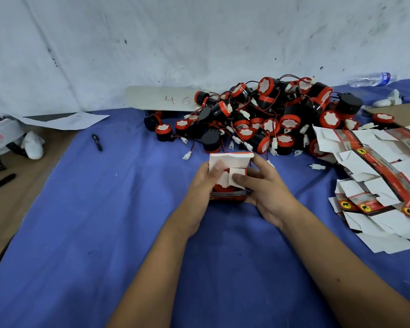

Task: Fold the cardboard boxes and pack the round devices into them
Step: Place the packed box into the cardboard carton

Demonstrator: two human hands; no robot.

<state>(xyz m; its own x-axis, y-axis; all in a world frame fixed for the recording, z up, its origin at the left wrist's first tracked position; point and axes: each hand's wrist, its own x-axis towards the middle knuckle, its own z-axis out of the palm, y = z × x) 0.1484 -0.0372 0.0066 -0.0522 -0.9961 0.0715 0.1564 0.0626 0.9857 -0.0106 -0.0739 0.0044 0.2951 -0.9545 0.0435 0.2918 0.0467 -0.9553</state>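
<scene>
At centre of view, on the blue cloth-covered table (104, 221): a small red-and-black printed cardboard box (227, 183), top flaps open and white inside. Gripped from both sides. Left hand (202, 185) closed around the box's nine o'clock wall, thumb pressed onto the tall rear flap. Right hand (264, 185) closed around the three o'clock wall, thumb pushing a small white side flap down over the opening. Seated inside the box, partly visible between the flaps: a round black device with red rim and white face (224, 182).

At twelve to one o'clock from the box, heaped against the white wall: a pile of round black-and-red devices with red-black wires and white plug connectors (265, 114). At three o'clock, spread in an overlapping row: flat unfolded red-and-white cardboard box blanks with yellow round emblems (376, 176). At ten o'clock, well apart: a black pen (97, 142) lying on the cloth. At eleven o'clock, leaning on the wall: a grey card marked with red digits (166, 98). At two o'clock, far off: a clear plastic water bottle (369, 79) lying on its side.
</scene>
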